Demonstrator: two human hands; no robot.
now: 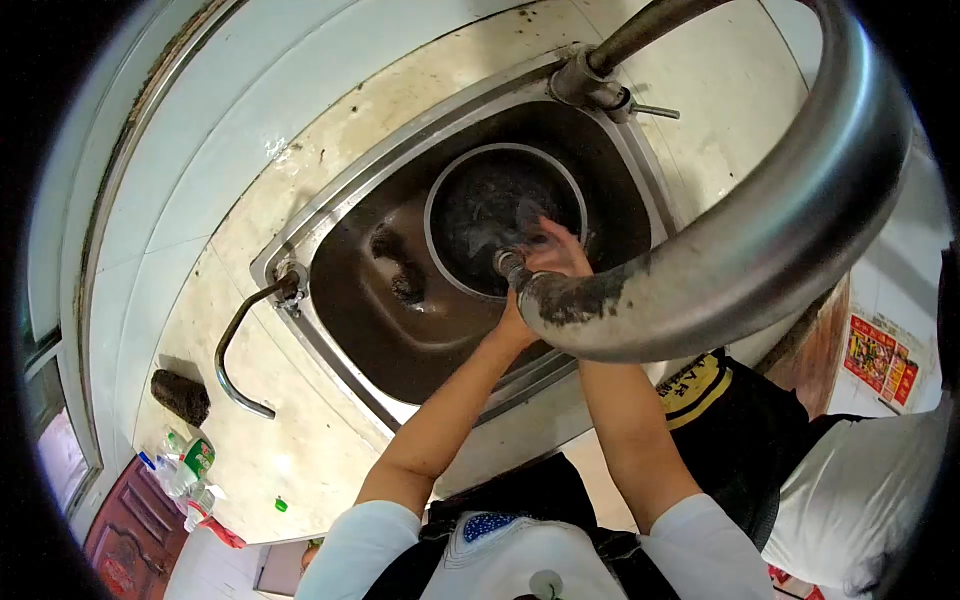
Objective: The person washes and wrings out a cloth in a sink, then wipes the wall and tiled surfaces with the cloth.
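Note:
A round metal basin (436, 238) stands in the steel sink (345, 345), with dark, wet contents that I cannot make out. The large curved faucet (740, 265) reaches down over it, its spout end above the near part of the basin. My right hand (560, 250) is beside the spout over the basin, its fingers partly stretched out and apart, with nothing seen in it. My left hand (515, 318) is just below the spout at the basin's near edge; its fingers are mostly hidden by the faucet. Dark clumps (402, 275) lie in the sink left of the basin.
A thin curved tap (228, 365) rises at the sink's left corner. On the counter at left are a dark brown lump (181, 397), plastic bottles (185, 470) and a green cap (281, 504). Someone in light clothing (860, 495) is at the lower right.

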